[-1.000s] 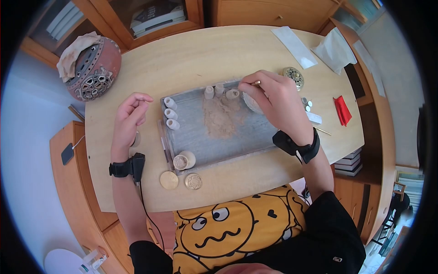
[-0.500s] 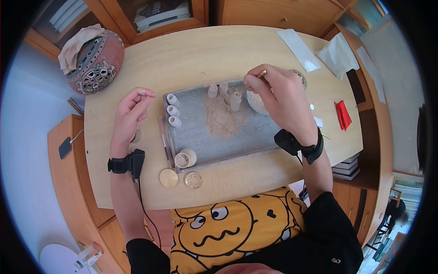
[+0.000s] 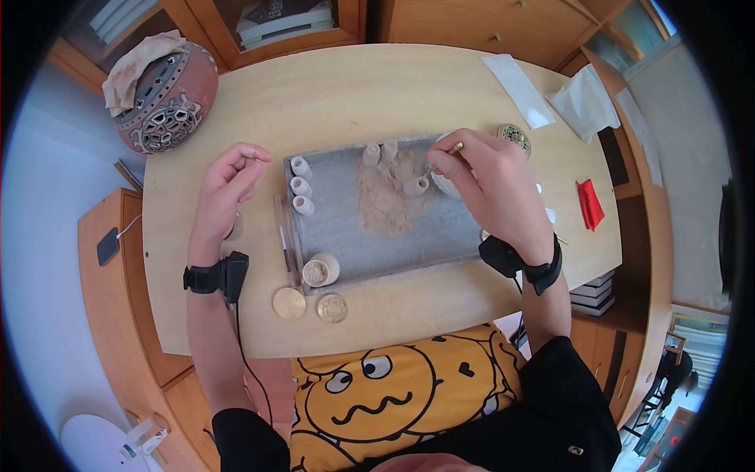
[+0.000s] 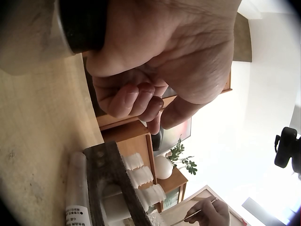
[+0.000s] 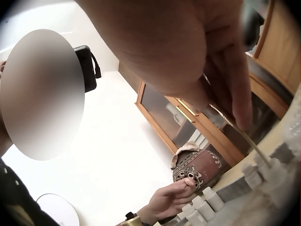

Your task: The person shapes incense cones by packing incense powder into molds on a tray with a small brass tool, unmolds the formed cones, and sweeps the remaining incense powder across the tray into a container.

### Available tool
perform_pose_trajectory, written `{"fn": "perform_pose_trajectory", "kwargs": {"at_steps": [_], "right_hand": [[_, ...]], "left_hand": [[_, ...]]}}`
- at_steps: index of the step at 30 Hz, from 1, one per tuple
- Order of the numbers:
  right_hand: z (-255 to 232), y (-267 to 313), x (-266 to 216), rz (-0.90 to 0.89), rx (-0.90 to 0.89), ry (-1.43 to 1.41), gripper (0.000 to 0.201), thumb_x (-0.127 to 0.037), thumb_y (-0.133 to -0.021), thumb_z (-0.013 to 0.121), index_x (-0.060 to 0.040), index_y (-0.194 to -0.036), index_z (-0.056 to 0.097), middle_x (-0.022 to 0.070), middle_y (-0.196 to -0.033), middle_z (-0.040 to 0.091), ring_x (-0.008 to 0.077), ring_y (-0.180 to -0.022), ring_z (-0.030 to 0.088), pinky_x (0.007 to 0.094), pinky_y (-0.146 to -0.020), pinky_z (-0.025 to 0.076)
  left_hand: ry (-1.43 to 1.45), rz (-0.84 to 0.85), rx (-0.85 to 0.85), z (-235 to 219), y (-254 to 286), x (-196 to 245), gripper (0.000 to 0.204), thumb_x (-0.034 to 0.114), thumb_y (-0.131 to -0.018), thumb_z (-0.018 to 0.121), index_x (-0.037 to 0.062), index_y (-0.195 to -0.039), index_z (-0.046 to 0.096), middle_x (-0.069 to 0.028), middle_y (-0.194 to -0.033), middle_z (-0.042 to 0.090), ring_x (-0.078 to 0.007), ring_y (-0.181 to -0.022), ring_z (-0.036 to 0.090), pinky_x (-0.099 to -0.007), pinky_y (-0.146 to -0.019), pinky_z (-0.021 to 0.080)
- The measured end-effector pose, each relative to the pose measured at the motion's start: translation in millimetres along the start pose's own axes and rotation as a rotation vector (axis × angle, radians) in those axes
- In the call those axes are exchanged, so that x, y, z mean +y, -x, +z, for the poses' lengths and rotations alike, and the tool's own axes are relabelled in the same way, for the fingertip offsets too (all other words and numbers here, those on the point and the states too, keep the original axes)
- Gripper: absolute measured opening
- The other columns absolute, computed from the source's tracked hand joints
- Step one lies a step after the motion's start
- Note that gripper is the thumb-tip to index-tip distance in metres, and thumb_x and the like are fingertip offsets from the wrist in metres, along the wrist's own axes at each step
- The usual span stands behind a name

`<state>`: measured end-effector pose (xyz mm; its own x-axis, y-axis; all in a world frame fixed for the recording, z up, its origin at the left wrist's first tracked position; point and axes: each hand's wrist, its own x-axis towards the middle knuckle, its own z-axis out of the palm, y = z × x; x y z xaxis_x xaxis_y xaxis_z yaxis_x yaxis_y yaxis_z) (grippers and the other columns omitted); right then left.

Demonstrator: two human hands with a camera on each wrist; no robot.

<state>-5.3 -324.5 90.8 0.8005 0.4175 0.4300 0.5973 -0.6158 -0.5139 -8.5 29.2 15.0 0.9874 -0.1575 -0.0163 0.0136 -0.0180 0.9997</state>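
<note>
My right hand (image 3: 499, 185) pinches a thin brass-coloured rod (image 5: 247, 140) over the back right of a grey tray (image 3: 409, 257). Just below its fingertips, a small pale bottle (image 3: 415, 186) leans with its mouth toward the right; in the right wrist view the rod's lower end overlaps the bottles. Brown powder (image 3: 384, 206) spreads beside it, with two similar bottles (image 3: 381, 153) behind. The hand partly covers a bowl (image 3: 445, 178) of whitish material. Left of the tray, my left hand (image 3: 228, 189) is raised with fingers loosely curled and nothing in them.
Three bottles (image 3: 301, 187) line the tray's left side. A pale jar (image 3: 321, 270) stands in its near left corner, with two gold discs (image 3: 289, 302) in front. Beyond are a pierced brass lid (image 3: 515, 138), a red cloth (image 3: 589, 204) and a brown openwork pot (image 3: 169, 102).
The small bottle by my right hand went from tilted to upright, then tilted again, and moved nearer and right, apart from the other two. My left hand hardly moved. The head view shifted slightly.
</note>
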Motion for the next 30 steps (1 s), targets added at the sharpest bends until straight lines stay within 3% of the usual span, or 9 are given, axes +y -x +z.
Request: {"fn": "perform_pose_trajectory", "kwargs": {"at_steps": [14, 22, 30], "right_hand": [[-3.8, 8.4, -7.0, -0.074, 0.078, 0.042, 0.009, -0.007, -0.088, 0.072, -0.0006, -0.088, 0.065, 0.0113, -0.079, 0.067, 0.0295, -0.063, 0.065, 0.0357, -0.057, 0.051], [-7.1, 10.9, -10.2, -0.101, 0.079, 0.112, 0.009, -0.006, -0.087, 0.072, -0.0024, -0.087, 0.064, 0.0093, -0.076, 0.065, 0.0276, -0.061, 0.063, 0.0356, -0.054, 0.049], [-9.4, 11.1, -10.5, -0.159, 0.072, 0.137, 0.01, -0.005, -0.086, 0.073, -0.0024, -0.088, 0.064, 0.008, -0.077, 0.064, 0.0269, -0.06, 0.062, 0.0348, -0.053, 0.048]], "left_hand": [[-0.019, 0.011, 0.022, 0.5, -1.0, -1.2, 0.013, 0.011, -0.099, 0.057, 0.0037, -0.108, 0.064, 0.0074, -0.078, 0.051, 0.0004, -0.059, 0.033, -0.019, -0.053, 0.025], [-0.011, -0.026, 0.025, 2.7, -0.3, 0.0, 0.013, 0.011, -0.099, 0.057, 0.0041, -0.107, 0.064, 0.0094, -0.072, 0.043, 0.0004, -0.059, 0.032, -0.0193, -0.052, 0.023], [-0.024, 0.0, 0.018, 2.3, -1.4, -0.3, 0.013, 0.012, -0.1, 0.057, 0.0046, -0.107, 0.065, 0.0094, -0.073, 0.044, 0.0004, -0.059, 0.031, -0.0192, -0.052, 0.023]]}}
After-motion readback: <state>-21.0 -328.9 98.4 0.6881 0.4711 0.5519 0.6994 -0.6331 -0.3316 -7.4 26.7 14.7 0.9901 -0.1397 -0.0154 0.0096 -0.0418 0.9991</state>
